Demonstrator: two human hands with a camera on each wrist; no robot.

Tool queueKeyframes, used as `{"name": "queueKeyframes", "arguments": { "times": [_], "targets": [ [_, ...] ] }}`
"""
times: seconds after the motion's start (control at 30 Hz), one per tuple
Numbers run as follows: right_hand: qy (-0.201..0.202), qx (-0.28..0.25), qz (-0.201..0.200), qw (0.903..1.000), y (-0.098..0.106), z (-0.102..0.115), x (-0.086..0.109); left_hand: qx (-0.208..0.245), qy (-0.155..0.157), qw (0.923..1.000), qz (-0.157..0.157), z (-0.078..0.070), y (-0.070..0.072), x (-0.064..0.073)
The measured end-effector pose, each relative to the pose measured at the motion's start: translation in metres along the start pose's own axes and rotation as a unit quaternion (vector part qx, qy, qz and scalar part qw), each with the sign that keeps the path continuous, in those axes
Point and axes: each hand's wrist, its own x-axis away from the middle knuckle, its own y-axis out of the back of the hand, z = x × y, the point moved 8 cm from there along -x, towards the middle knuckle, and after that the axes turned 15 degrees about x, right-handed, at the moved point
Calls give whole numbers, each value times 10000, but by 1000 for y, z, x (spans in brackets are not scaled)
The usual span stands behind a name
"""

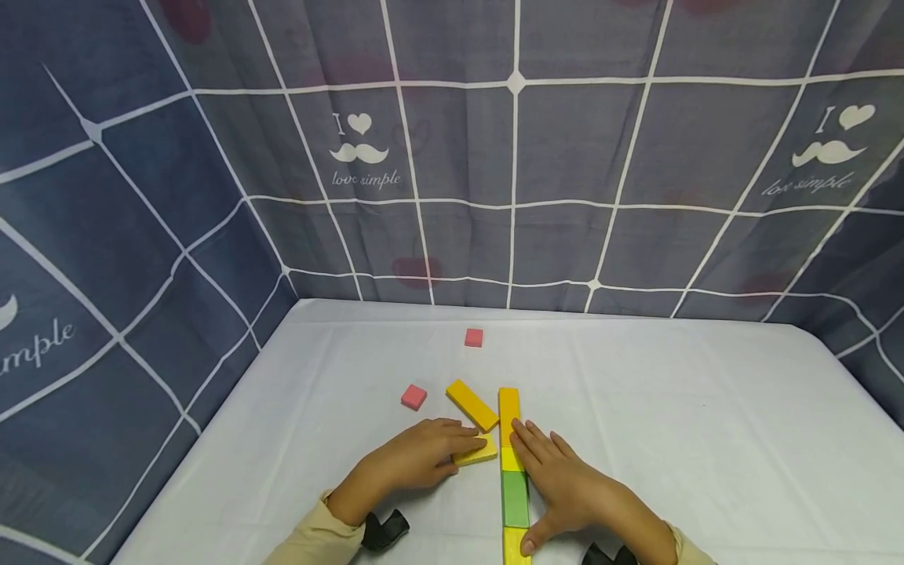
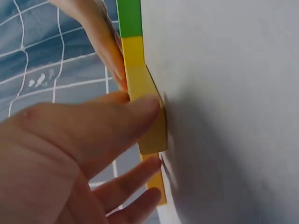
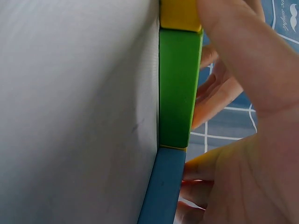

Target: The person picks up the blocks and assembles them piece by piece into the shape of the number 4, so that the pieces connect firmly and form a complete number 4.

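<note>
A straight row of flat blocks runs toward me in the head view. It has an orange-yellow block (image 1: 508, 408) at the far end, a short yellow block (image 1: 512, 460), a green block (image 1: 515, 499) and a yellow block (image 1: 513, 545). My left hand (image 1: 417, 455) pinches another yellow block (image 1: 487, 453) just left of the row, its thumb across it in the left wrist view. Along the row's right side, my right hand (image 1: 568, 490) lies with fingers extended and spread, fingertips at the orange-yellow block and thumb on the nearest yellow one. A blue block face (image 3: 163, 186) shows below the green in the right wrist view.
Beyond the left hand, a loose orange-yellow block (image 1: 469, 404) lies slanted, one end close to the row. Two small red blocks (image 1: 413, 397) sit farther out on the white tabletop (image 1: 706, 408). A dark grid-patterned curtain (image 1: 452, 149) surrounds the table's back and sides.
</note>
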Motion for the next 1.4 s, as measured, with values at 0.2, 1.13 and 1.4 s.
{"name": "queueKeyframes", "arguments": {
  "times": [0.2,1.13,1.4],
  "targets": [
    [-22,-31,4,10000,0,-1,1,208,-58,9998,7,7,3,2],
    [-90,-17,-20,10000,1,-5,4,-52,-577,9977,-365,-8,0,-5],
    [-20,10,20,10000,0,-1,1,17,-794,9941,-733,-4,-1,5]
  ]
}}
